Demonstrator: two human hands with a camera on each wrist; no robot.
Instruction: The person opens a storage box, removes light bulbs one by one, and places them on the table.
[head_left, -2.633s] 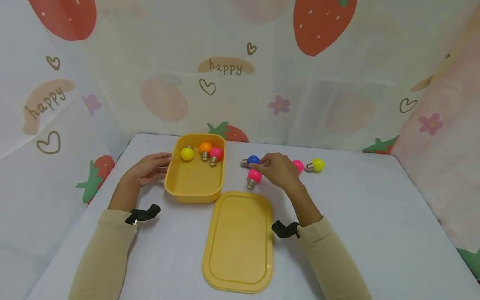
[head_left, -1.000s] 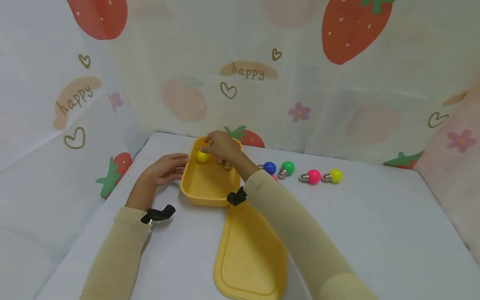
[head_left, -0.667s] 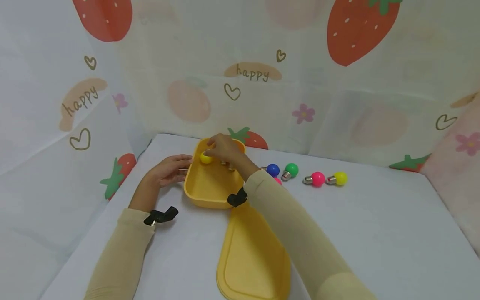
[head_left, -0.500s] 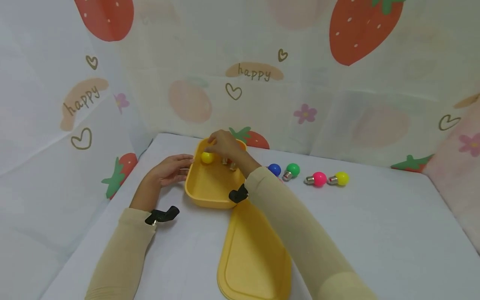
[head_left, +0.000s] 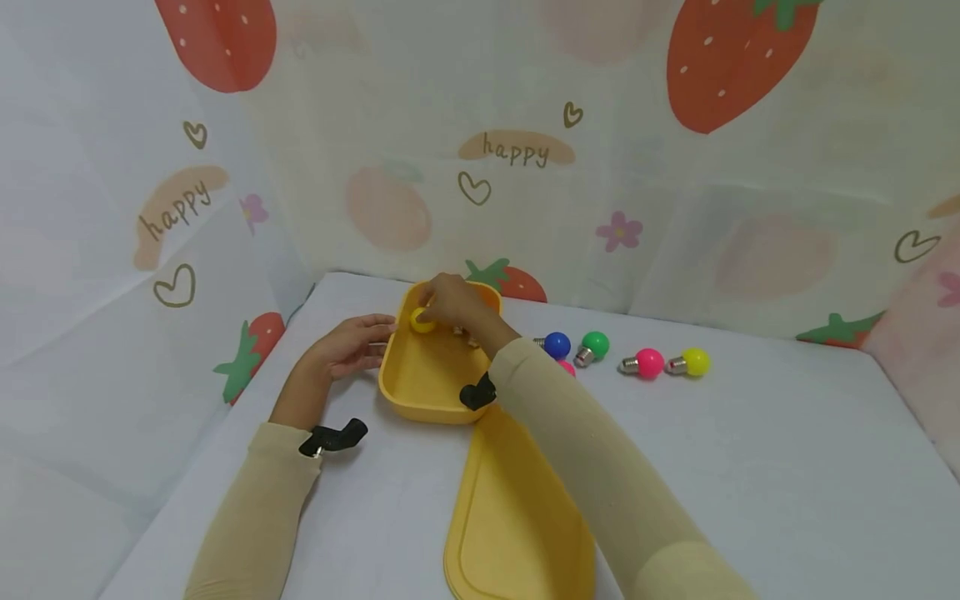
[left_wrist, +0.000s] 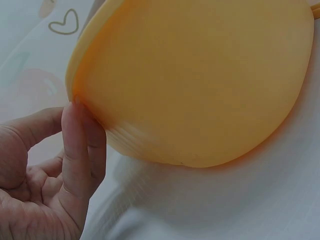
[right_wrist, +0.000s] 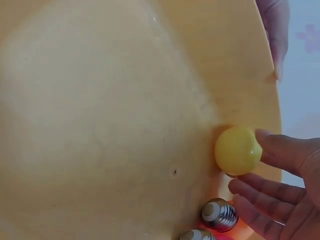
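Note:
In the head view, my left hand (head_left: 352,347) rests its extended fingertips against the left side of a yellow plastic box (head_left: 435,412). The left wrist view shows these fingers (left_wrist: 76,135) right at the box's edge. My right hand (head_left: 459,302) reaches into the box from the right, its thumb and fingers about a yellow light bulb (right_wrist: 237,150) near the left wall. In the right wrist view the thumb touches the bulb's side while the other fingertips lie just below it. Close by in the box, two metal screw bases (right_wrist: 219,215) show; their globes are mostly hidden.
A yellow lid (head_left: 502,525) lies in front of the box, partly under the right sleeve. Right of the box are a blue bulb (head_left: 557,345), a green bulb (head_left: 596,344), a pink bulb (head_left: 649,363) and another yellow bulb (head_left: 697,362). One more pink bulb (head_left: 566,367) is partly covered.
My right hand has left the loose bulbs and moved left into the box, lately dipping lower onto the yellow bulb. My left hand stays at the box. The head view has shifted.

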